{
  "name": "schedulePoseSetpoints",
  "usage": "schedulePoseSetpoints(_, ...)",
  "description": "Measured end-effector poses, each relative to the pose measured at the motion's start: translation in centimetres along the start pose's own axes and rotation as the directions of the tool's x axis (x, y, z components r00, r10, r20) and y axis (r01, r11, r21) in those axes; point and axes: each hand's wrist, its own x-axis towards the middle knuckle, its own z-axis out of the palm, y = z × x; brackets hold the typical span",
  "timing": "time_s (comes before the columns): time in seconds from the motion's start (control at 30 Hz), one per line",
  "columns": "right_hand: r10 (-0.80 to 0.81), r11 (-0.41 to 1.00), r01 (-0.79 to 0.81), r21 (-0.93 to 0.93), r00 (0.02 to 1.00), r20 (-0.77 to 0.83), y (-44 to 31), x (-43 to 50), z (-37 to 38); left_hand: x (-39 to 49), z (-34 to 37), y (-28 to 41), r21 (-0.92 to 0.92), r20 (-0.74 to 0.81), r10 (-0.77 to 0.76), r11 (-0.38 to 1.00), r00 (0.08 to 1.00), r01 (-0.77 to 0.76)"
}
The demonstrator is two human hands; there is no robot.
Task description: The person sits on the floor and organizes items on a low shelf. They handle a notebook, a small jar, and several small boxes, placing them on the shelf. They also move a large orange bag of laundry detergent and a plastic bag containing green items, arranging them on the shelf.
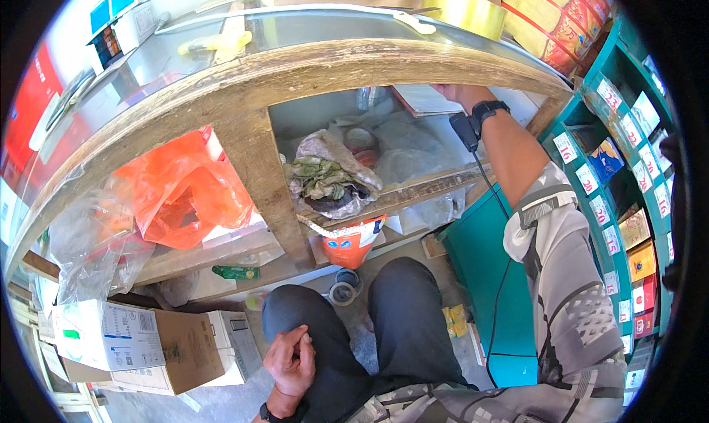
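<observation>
My left hand point(292, 362) rests on my left thigh, fingers loosely curled together, with nothing seen in it. My right hand point(453, 92) reaches into the right compartment of a wooden counter point(243, 140). Its fingers are hidden under the front rail, so their grip cannot be told. Beside it lies a notebook or booklet point(426, 99) with a red edge. A black device on a cable point(464, 130) hangs at that wrist. Crumpled cloths point(335, 174) lie on the same shelf, in front of clear plastic bags point(410, 146).
An orange plastic bag point(183, 196) fills the left compartment. Cardboard boxes point(185, 348) stand at lower left. A teal rack of small packs point(598, 146) borders my right side. On the glass top are a yellow-handled tool point(415, 23) and a yellow object point(221, 44). An orange pouch point(349, 246) stands below.
</observation>
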Motion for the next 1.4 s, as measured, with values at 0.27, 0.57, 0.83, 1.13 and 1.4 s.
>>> schedulePoseSetpoints(0.27,-0.133,0.982,0.142,0.127,0.988,-0.074,-2.9,-2.1,-0.8,-0.1,0.0,0.5,0.012,0.001,-0.014,1.000,1.000,0.014)
schedulePoseSetpoints(0.57,-0.155,0.974,0.176,0.144,0.977,-0.144,-2.4,-2.7,-0.9,-0.2,0.1,0.6,0.011,0.003,-0.034,0.999,0.999,0.034)
schedulePoseSetpoints(0.83,-0.173,0.975,0.193,0.109,0.971,-0.168,-1.9,-3.8,-1.4,-0.4,-0.1,0.4,0.017,0.014,-0.014,1.000,1.000,0.013)
schedulePoseSetpoints(1.13,-0.056,0.998,0.058,0.004,0.985,-0.165,-1.1,-4.8,-3.8,-0.7,0.6,0.4,-0.053,-0.016,-0.079,0.996,0.997,0.078)
schedulePoseSetpoints(1.4,0.170,0.980,-0.157,0.119,0.980,-0.109,3.0,-12.4,-4.9,2.1,-0.9,2.5,-0.383,0.416,-0.458,0.696,0.786,0.608)
